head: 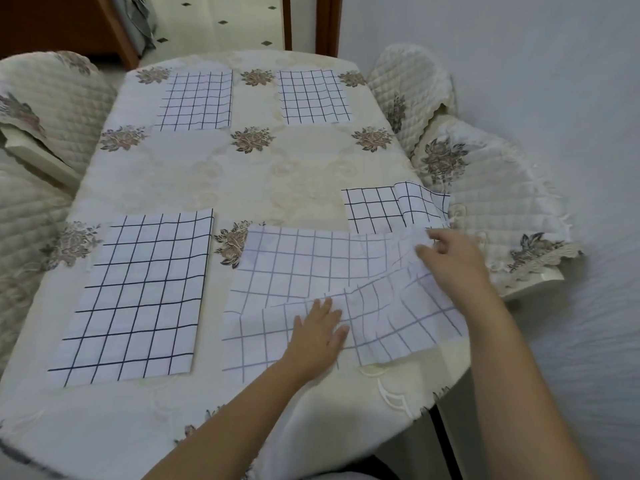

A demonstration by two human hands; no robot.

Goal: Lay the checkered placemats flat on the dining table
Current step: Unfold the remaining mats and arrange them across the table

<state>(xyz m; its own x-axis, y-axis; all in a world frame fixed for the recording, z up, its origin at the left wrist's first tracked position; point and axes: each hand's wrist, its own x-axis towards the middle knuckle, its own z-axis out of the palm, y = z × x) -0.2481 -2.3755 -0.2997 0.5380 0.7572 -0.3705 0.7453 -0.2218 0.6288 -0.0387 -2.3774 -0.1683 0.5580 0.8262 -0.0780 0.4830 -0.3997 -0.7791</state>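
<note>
White placemats with dark grid lines lie on the dining table (284, 174), which wears a cream floral cloth. Two flat ones sit at the far side (195, 100) (313, 97), and one lies flat at the near left (136, 296). A rumpled placemat (304, 268) lies at the near right, pale side up. My left hand (318, 332) presses flat on its near part with straight fingers. My right hand (450, 258) pinches its raised far right corner. Behind it another placemat (381, 207) lies with a wrinkled right end at the table edge.
Chairs with quilted cream covers stand on the right (485, 188) and left (38, 112) of the table. A white wall (554, 81) runs along the right. A doorway with tiled floor (225, 22) opens beyond the far end.
</note>
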